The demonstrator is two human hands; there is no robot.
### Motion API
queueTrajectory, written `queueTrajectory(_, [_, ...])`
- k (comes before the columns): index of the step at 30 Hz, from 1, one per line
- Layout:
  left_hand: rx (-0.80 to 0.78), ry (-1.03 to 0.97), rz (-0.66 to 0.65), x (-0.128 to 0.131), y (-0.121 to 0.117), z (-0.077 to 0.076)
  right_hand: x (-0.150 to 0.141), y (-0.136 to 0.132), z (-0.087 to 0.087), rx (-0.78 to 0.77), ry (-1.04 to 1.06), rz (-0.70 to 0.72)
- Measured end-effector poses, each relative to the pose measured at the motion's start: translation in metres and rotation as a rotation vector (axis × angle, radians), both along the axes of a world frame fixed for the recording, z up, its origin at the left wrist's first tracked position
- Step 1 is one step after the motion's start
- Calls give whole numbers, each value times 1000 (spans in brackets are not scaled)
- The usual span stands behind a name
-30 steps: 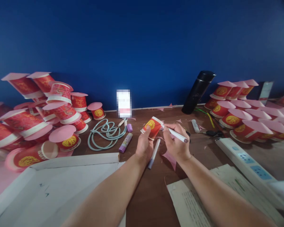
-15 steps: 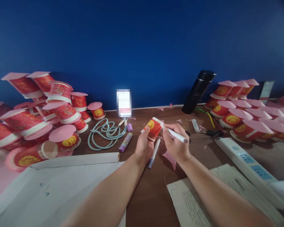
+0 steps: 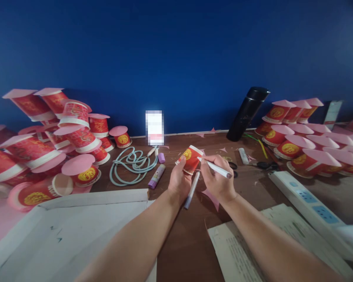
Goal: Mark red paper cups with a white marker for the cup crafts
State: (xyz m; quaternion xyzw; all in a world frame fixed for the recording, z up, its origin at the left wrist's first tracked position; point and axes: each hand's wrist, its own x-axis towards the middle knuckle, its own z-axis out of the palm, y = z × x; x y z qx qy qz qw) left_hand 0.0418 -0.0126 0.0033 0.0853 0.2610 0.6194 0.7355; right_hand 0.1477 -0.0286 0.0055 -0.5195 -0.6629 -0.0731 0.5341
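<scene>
My left hand (image 3: 179, 180) is closed round a red paper cup (image 3: 193, 158) with a yellow round emblem, held tilted above the brown table. My right hand (image 3: 219, 180) grips a white marker pen (image 3: 216, 168), its tip at the right side of the cup. Whether the tip touches the cup is too small to tell. Below the hands, a second whitish pen (image 3: 191, 190) lies on the table beside a pink paper scrap (image 3: 211, 199). A purple-based glue stick (image 3: 157, 176) rests to the left of my left hand, with a purple cap (image 3: 161, 158) behind it.
Red cups topped with pink paper discs are heaped on the left (image 3: 79, 137) and stacked in rows on the right (image 3: 291, 147). A coiled cable (image 3: 132, 166), a black flask (image 3: 247, 113), a power strip (image 3: 307, 199), printed papers (image 3: 232, 250) and a white box lid (image 3: 85, 223) surround my arms.
The marker in my right hand has shifted slightly left and down along the cup. My left hand keeps the cup in nearly the same place.
</scene>
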Motion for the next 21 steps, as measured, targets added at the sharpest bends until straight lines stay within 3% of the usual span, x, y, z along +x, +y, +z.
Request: queueTrajectory(21, [1,14,3,1,-1,2,-1,-1,-1,-8,2,24])
